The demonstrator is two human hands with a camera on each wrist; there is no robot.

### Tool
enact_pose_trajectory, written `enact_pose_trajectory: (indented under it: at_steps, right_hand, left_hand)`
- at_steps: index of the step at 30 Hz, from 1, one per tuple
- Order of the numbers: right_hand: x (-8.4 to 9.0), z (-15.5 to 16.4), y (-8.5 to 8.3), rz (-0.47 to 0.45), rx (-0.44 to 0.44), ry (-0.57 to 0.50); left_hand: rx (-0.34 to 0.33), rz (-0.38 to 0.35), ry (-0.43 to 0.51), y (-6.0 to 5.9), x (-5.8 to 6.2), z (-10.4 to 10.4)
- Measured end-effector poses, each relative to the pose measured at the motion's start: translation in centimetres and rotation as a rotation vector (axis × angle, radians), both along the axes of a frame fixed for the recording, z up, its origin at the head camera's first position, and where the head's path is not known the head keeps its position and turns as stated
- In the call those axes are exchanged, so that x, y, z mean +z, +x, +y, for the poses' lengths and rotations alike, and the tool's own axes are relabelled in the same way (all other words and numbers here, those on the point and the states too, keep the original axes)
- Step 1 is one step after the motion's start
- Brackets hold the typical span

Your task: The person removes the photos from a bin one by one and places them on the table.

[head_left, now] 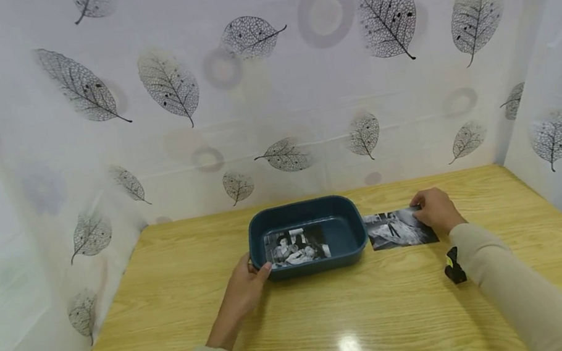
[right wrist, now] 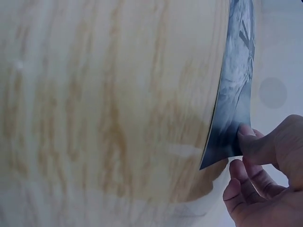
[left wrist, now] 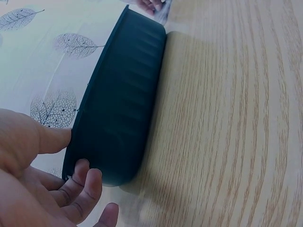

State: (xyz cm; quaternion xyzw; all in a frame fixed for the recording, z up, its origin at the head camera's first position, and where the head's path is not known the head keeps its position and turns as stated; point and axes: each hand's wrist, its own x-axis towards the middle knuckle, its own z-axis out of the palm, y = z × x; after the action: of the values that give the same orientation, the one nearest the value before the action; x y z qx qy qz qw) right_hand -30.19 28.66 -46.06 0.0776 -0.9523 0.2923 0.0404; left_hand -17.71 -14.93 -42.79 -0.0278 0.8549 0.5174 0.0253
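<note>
A dark blue-green rectangular tray (head_left: 349, 259) with raised sides stands on the table. Inside it, toward the left, lies a black-and-white photo (head_left: 296, 248). My left hand (head_left: 246, 285) grips the tray's left end, thumb over the rim and fingers against the outer wall, as the left wrist view (left wrist: 47, 175) shows. Just right of the tray is a second black-and-white photo (head_left: 394, 229), its left edge close by the tray's side. My right hand (head_left: 436, 211) pinches this photo at its right end; in the right wrist view the photo (right wrist: 232, 104) bends slightly near the thumb.
The wood-grain table (head_left: 298, 335) reaches back to a white sheet (head_left: 268, 102) with dark leaf prints, which also hangs along both sides. A bright light reflection lies on the table's front middle. Black devices are strapped at both wrists.
</note>
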Motion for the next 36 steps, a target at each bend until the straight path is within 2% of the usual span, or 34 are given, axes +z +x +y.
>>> enact_pose_trajectory:
  at_steps: [14, 19, 22, 28, 32, 36]
  right_hand:
    - [0.1, 0.2, 0.2, -0.046, 0.000, 0.002]
    - [0.5, -0.2, 0.1, -0.014, 0.035, 0.060]
    - [1.5, -0.9, 0.0, 0.027, 0.035, 0.062]
    - [5.1, -3.6, -0.3, 0.160, 0.010, -0.041]
    - [7.0, -5.9, -0.5, 0.244, 0.025, -0.089]
    - [8.0, -8.3, -0.8, 0.292, 0.064, -0.122]
  left_hand:
    - [-0.004, 0.002, 0.004, -0.1, 0.0, 0.0]
    - [-0.011, 0.000, 0.006, -0.1, 0.0, -0.1]
    - [-0.014, -0.001, 0.007, -0.1, 0.1, -0.1]
    - [-0.018, -0.003, 0.006, -0.2, 0.0, -0.1]
    - [-0.020, -0.002, 0.016, -0.2, -0.1, -0.2]
    - [-0.026, -0.003, 0.030, -0.3, -0.4, -0.1]
